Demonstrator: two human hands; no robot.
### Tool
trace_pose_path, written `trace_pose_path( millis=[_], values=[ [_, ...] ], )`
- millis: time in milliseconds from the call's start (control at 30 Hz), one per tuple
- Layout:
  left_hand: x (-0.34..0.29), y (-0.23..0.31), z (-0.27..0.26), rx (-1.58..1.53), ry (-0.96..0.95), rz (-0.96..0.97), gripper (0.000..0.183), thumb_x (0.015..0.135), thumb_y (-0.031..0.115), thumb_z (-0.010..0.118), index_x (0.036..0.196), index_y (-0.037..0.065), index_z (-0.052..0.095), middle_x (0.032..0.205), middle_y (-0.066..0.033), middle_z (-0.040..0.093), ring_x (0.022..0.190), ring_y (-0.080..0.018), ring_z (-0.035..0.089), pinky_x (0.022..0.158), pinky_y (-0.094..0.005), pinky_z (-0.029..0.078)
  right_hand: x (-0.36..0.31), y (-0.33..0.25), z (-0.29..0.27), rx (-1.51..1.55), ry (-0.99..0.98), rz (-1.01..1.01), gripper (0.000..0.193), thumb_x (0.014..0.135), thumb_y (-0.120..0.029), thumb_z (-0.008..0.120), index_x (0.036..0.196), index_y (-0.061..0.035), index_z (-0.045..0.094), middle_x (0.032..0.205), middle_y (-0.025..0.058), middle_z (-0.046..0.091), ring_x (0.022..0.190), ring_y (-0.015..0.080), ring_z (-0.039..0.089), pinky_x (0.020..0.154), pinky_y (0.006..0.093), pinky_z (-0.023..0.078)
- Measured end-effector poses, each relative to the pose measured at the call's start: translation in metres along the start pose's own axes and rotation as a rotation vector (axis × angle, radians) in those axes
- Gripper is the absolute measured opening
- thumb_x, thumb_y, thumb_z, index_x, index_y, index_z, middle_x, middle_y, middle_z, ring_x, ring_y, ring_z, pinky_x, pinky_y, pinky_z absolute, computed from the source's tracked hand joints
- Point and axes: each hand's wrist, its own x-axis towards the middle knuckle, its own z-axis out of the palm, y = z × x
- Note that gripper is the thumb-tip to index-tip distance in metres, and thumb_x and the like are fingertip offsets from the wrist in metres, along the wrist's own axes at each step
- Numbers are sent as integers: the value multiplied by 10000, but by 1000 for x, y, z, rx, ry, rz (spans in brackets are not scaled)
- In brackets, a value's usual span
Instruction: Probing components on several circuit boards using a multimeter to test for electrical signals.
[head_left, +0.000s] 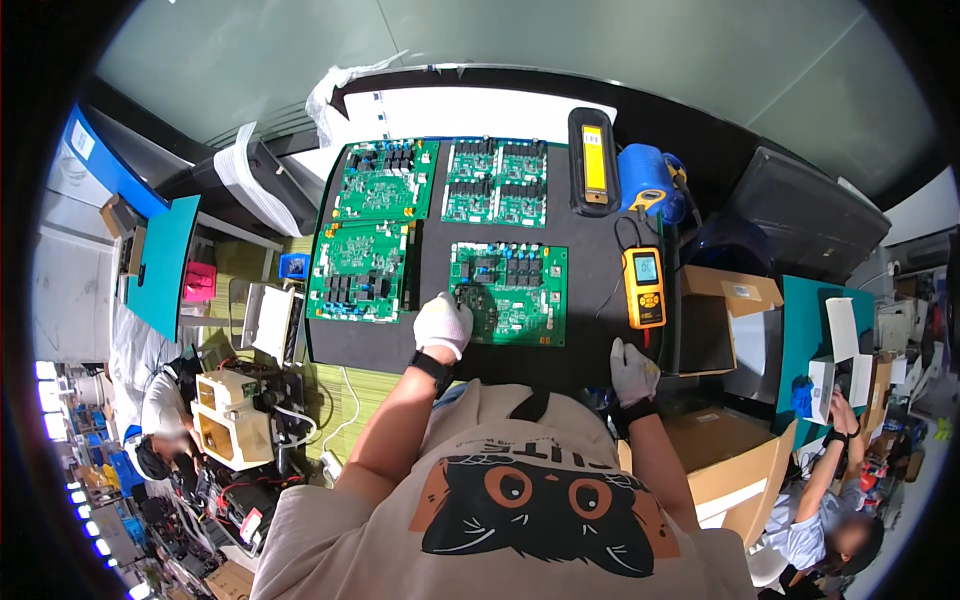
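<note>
A green circuit board [540, 310] with dark and white components lies on the black mat [430, 260] in front of me. My left hand [443, 325], in a white glove, is closed over the board's left edge. Its fingertips are hidden, and I cannot make out what is in them. A dark shadow falls on the board beside that hand. At the mat's front edge rests my right hand [634, 372], also gloved, its fingers loosely apart and holding nothing visible. Just above it lies a yellow handheld meter [645, 300] with a lit screen.
More green boards [375, 185] lie at the mat's far left, with a panel of smaller boards [495, 182] beside them. A black case with a yellow label [594, 165] and a blue device [643, 178] stand far right. Cardboard boxes [720, 440] flank the right side. Two people work nearby.
</note>
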Motion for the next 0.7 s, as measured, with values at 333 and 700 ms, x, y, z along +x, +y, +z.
trace_pose_path(
  millis=[333,700],
  values=[
    [-4,1,1,60,15,-10,247,826,283,613,824,37,628,771,-202,675,747,-373,667,686,-456,536,0,-4,-5,2,-61,24,452,961,-439,462,736,-70,594,714,227,621,729,434,610,664,531,457],
    [-11,3,1,-68,59,-99,283,831,318,649,858,36,649,783,-197,682,758,-376,670,682,-445,537,6,-3,-19,-5,-249,-26,480,972,-473,411,798,-70,606,823,227,648,827,423,624,742,516,470]
  ],
)
